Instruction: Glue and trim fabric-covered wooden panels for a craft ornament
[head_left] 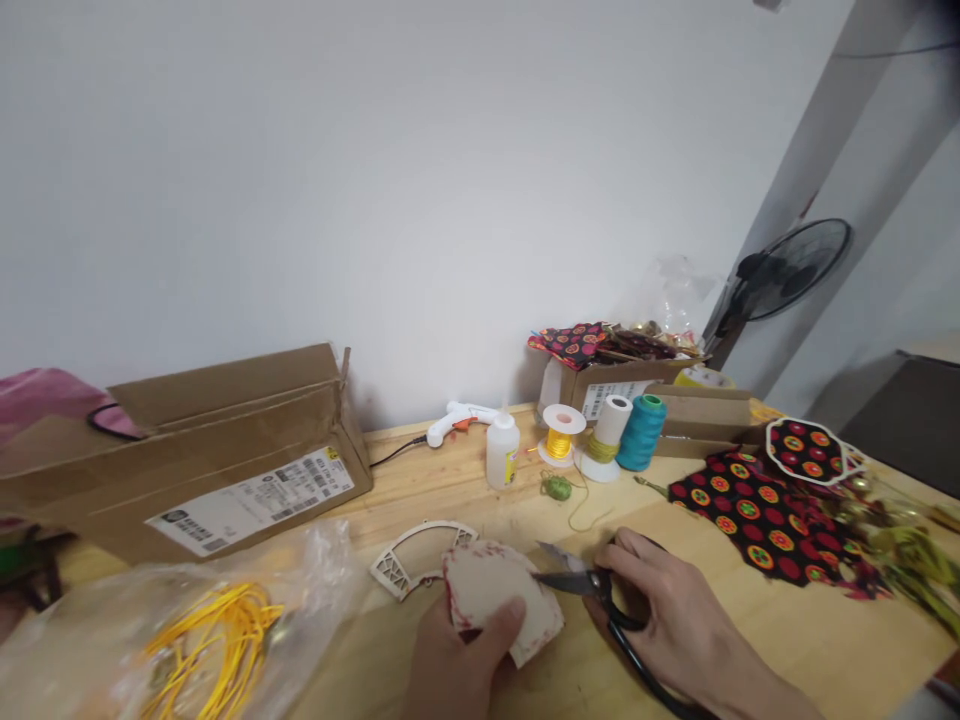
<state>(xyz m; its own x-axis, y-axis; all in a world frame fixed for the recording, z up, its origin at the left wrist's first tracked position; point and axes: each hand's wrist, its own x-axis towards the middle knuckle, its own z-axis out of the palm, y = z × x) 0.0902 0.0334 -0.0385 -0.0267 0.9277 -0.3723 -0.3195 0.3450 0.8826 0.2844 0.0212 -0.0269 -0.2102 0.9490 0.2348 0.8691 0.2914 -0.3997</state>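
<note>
My left hand [469, 655] is closed on a pale fan-shaped piece [501, 590] with reddish frayed fabric along its edges, the thumb pressed on its face. In my right hand [667, 610] is a pair of black-handled scissors [596, 588]. Its blades are parted, and one tip reaches the right edge of the pale piece; whether it touches cannot be made out. Just behind my left hand lies a light wooden fan-shaped frame [397, 560] with cut-out lattice ends, partly covered by the held piece.
Along the back stand a glue bottle [502, 452], a white glue gun [457, 420], a yellow thread spool [559, 440] and a teal thread cone [643, 435]. Cardboard boxes [247, 470] sit left and back right. Patterned dark fabric [757, 515] lies right; yellow cords [217, 650] in plastic lie left.
</note>
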